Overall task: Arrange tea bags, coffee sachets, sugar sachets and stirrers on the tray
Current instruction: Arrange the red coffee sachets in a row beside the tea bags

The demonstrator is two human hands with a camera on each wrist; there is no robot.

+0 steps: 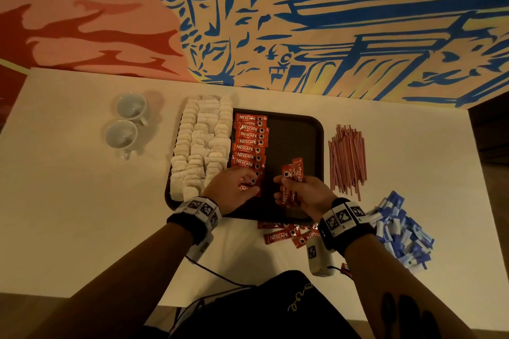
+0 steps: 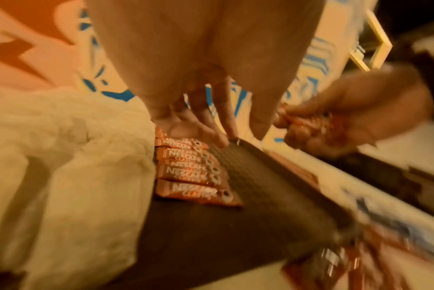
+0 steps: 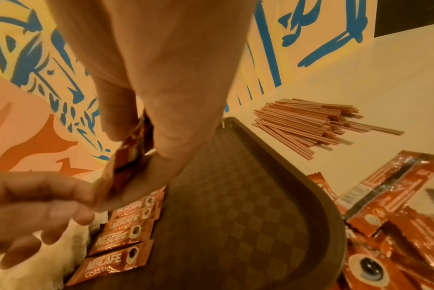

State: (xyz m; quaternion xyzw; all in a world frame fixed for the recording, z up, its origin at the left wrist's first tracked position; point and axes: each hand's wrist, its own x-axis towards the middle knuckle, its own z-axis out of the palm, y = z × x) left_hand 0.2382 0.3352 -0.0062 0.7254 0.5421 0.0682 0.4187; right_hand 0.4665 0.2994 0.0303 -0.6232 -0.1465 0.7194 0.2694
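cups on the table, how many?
2: both white ceramic cups stand on the white table left of the dark tray, far cup and near cup side by side.

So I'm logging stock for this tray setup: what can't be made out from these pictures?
- Coffee sachets at the row's near end: head view, left hand covers them.
- Count in the right hand grip: fingers hide it.
- Blue sugar sachets: print too small.
- Left wrist view: blurred.
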